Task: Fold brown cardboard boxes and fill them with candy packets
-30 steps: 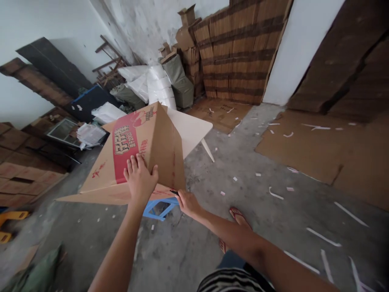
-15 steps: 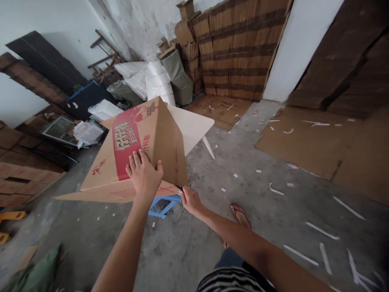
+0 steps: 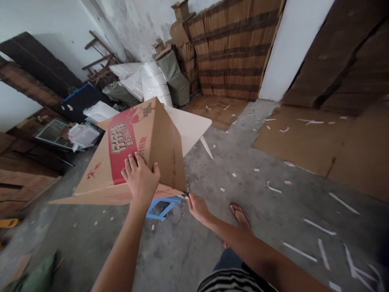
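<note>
A large brown cardboard box with a red printed band lies tilted on its side over a white table and a blue stool. My left hand rests flat on the printed side near its lower edge, fingers spread. At the box's lower right corner, my right hand is closed round a small dark tool, which looks like a cutter. Its tip touches the cardboard edge; the rest is hidden in my fingers. A flap sticks out along the lower left edge.
Flattened cardboard covers part of the floor at right, with paper strips scattered nearby. Stacked cardboard stands against the back wall, beside white wrapped bundles. Boxes are piled at left.
My right hand and the dark tool have shifted slightly right, out to the box's corner. My left hand stays on the box. The view has turned slightly.
</note>
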`<state>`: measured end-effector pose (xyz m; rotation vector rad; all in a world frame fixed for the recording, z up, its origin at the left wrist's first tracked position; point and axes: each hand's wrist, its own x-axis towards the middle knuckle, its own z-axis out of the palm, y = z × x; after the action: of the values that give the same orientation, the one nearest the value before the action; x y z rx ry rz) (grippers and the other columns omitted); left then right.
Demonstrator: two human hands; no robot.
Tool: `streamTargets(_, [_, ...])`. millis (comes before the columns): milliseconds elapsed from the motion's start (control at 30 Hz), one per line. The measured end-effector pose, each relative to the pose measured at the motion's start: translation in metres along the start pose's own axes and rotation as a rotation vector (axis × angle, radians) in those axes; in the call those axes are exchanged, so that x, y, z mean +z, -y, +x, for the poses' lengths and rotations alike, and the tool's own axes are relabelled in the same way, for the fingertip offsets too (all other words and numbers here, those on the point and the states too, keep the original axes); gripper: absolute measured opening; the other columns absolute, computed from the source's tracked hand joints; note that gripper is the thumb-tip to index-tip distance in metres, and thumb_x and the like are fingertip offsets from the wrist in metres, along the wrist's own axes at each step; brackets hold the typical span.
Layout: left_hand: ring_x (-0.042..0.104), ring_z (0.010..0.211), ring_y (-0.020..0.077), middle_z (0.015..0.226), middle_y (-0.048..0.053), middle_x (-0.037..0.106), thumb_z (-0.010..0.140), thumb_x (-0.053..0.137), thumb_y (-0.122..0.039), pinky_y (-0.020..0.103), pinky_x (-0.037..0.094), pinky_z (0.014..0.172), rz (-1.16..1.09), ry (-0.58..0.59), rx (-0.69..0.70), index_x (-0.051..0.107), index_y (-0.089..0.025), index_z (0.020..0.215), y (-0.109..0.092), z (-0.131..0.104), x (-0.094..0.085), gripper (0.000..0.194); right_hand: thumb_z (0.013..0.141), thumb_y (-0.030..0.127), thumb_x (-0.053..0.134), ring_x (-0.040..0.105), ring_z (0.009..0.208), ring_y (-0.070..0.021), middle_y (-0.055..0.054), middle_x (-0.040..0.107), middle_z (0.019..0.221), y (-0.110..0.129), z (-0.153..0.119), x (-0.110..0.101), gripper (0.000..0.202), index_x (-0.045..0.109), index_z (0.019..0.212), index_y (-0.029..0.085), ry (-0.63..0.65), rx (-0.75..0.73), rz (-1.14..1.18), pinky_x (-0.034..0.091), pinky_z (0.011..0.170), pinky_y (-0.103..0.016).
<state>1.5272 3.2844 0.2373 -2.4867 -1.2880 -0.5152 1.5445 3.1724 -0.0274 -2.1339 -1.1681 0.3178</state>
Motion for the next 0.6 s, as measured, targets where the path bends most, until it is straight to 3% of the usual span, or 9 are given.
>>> streamTargets(167, [0.036,0.131,0.0382,0.142,0.027,0.040,0.083,0.046,-0.041,0.053,0.031,0.105,-0.010,-0.006,0.005,0.036,-0.001,0.138,0.000,0.000,0.000,0.069,0.097,0.029,0.031,0.064,0.075,-0.0169,-0.007,0.067,0.085,0.018,0.016,-0.002,0.024,0.052,0.092,0.018,0.019,-0.038,0.037,0.033,0.059,-0.025])
streamTargets(400, [0.034,0.132,0.0383,0.143,0.026,0.038,0.085,0.044,-0.045,0.054,0.029,0.106,-0.024,0.008,0.002,0.034,-0.002,0.140,0.002,0.001,-0.001,0.070,0.093,0.029,0.037,0.066,0.065,-0.0216,-0.009,0.069,0.077,-0.014,0.003,0.003,0.019,0.054,0.090,0.021,0.051,0.026,0.055,0.034,0.053,-0.028])
streamTargets(500, [0.034,0.133,0.0371,0.144,0.025,0.038,0.086,0.041,-0.047,0.052,0.030,0.107,-0.020,0.000,0.036,0.034,-0.002,0.140,0.008,0.003,-0.003,0.070,0.093,0.033,0.035,0.067,0.067,-0.0231,-0.008,0.069,0.075,-0.026,0.008,-0.008,0.024,0.056,0.090,0.023,0.015,0.082,0.086,0.040,0.056,-0.029])
streamTargets(600, [0.035,0.133,0.0369,0.144,0.024,0.038,0.088,0.034,-0.051,0.052,0.031,0.107,-0.018,-0.007,0.084,0.033,-0.002,0.140,0.023,0.007,-0.005,0.072,0.093,0.036,0.028,0.069,0.071,-0.0256,-0.010,0.070,0.075,-0.053,0.033,-0.028,0.033,0.058,0.086,0.025,-0.064,0.182,0.154,0.046,0.060,-0.033])
